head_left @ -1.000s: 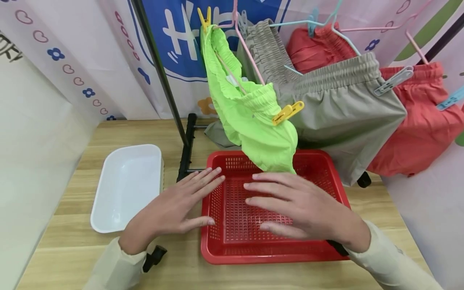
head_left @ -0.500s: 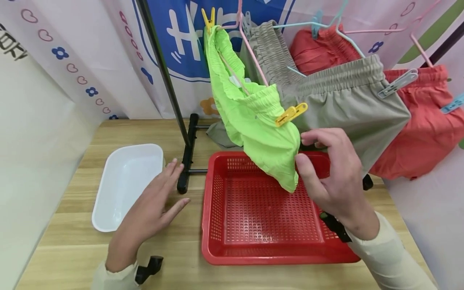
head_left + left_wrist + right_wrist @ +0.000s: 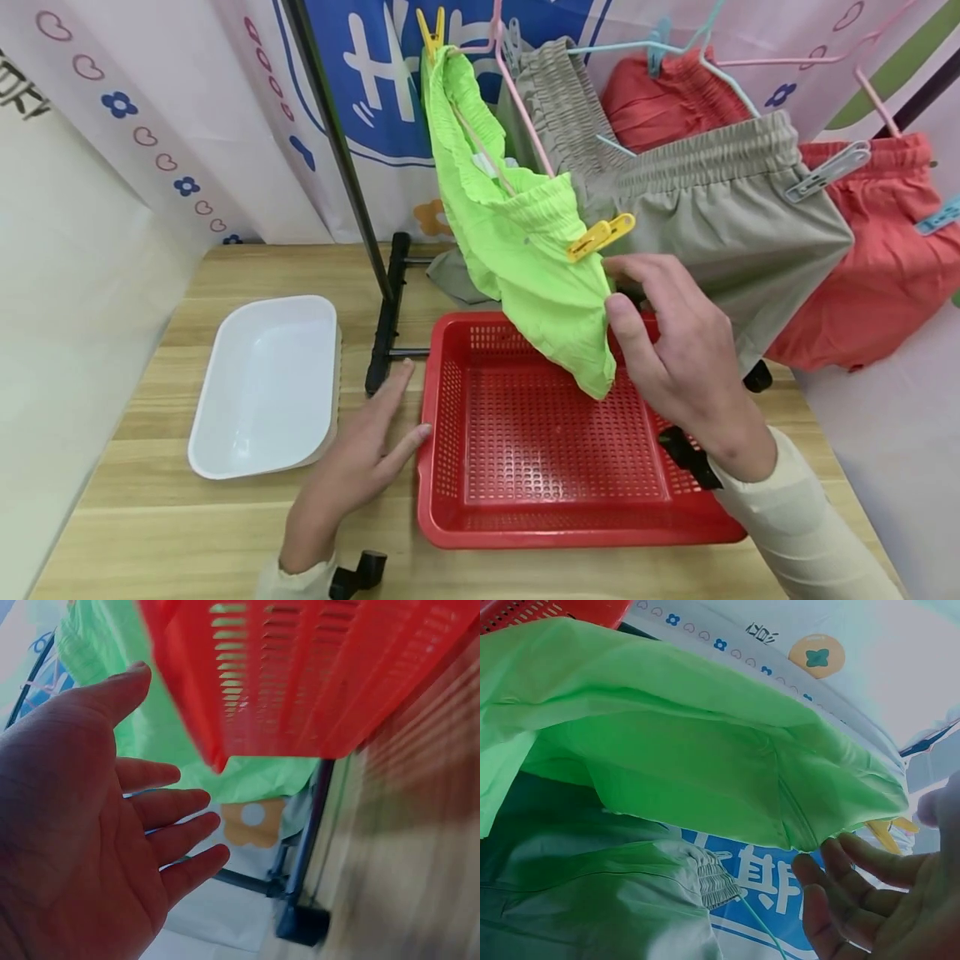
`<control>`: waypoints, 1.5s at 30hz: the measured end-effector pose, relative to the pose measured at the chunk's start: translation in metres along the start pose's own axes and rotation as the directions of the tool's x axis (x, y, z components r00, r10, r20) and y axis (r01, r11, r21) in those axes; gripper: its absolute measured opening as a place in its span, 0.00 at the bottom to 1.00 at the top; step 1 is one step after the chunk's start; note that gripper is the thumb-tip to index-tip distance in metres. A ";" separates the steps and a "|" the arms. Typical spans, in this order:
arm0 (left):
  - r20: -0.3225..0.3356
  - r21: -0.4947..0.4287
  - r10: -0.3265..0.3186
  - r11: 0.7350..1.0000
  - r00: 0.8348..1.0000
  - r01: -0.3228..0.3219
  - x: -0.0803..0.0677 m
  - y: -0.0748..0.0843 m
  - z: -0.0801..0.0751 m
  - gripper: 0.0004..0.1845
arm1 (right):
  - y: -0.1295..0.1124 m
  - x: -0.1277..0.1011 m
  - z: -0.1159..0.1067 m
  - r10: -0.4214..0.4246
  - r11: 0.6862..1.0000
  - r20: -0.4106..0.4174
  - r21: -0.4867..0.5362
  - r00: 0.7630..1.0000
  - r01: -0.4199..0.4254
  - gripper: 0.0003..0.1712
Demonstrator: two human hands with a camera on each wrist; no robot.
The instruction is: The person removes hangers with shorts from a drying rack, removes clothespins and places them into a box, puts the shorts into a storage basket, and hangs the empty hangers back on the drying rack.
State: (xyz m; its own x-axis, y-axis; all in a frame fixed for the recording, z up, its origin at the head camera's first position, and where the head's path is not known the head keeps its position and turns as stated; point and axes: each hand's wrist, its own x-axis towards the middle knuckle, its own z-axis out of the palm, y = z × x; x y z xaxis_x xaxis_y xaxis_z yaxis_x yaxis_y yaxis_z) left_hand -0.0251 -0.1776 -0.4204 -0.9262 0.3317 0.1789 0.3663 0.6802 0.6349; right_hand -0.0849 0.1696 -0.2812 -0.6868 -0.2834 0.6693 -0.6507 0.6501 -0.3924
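Observation:
Bright green shorts (image 3: 528, 250) hang on a pink hanger (image 3: 517, 100), held by a yellow clothespin (image 3: 600, 235) at the near corner and another yellow clothespin (image 3: 431, 32) at the top. My right hand (image 3: 667, 342) is raised beside the shorts, fingers loosely bent and thumb apart, just under the near clothespin; it holds nothing. The right wrist view shows the green shorts (image 3: 690, 742) from below with my fingertips (image 3: 840, 870) near their edge. My left hand (image 3: 360, 458) lies flat and open on the table against the red basket's (image 3: 450, 517) left rim. The left wrist view shows the open palm (image 3: 82, 847) beside the basket (image 3: 315, 675).
A white tray (image 3: 262, 387) sits left of the basket on the wooden table (image 3: 150, 533). The black rack pole (image 3: 337, 158) and its foot (image 3: 386, 317) stand behind. Grey shorts (image 3: 720, 208) and red shorts (image 3: 885, 250) hang to the right on clipped hangers.
My right hand rose from the basket floor to the green shorts' clipped corner. My left hand drew back off the basket, then slid in against its left rim.

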 end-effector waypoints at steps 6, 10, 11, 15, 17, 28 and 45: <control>0.025 -0.079 0.013 0.997 1.000 -0.011 0.001 0.000 0.013 0.43 | -0.004 0.005 0.002 -0.008 1.000 0.004 -0.008 1.000 0.008 0.36; 0.016 -0.103 0.015 0.995 1.000 -0.013 0.002 0.001 0.014 0.43 | -0.008 0.009 0.003 -0.002 1.000 0.010 -0.017 1.000 0.002 0.33; 0.015 -0.105 0.015 0.994 1.000 -0.013 0.003 0.001 0.014 0.43 | -0.008 0.010 0.004 -0.002 1.000 0.012 -0.020 1.000 0.003 0.31; 0.032 -0.148 0.007 0.989 0.999 -0.002 0.004 0.005 0.014 0.41 | -0.008 0.015 0.004 -0.025 0.999 0.017 -0.034 1.000 0.025 0.29; 0.031 -0.177 0.001 0.984 1.000 0.004 0.006 0.007 0.016 0.40 | -0.008 0.019 0.005 -0.048 0.998 0.017 -0.037 0.999 0.049 0.27; -0.130 -0.332 -0.098 0.942 0.987 0.050 0.006 0.009 0.036 0.42 | -0.003 0.026 0.009 -0.014 0.999 -0.024 -0.049 1.000 0.013 0.17; -0.193 -0.362 -0.125 0.931 0.973 0.047 0.006 0.008 0.036 0.43 | 0.022 0.031 -0.003 0.034 0.999 -0.321 -0.019 0.947 -0.043 0.19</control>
State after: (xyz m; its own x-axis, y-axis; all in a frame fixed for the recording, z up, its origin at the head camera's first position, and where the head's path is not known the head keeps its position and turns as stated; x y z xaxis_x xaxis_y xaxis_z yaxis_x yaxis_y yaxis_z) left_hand -0.0244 -0.1469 -0.4420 -0.9643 0.1116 0.2402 0.2649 0.4124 0.8716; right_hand -0.1194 0.1768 -0.2671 -0.5687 -0.0199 0.8223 -0.6142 0.6752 -0.4084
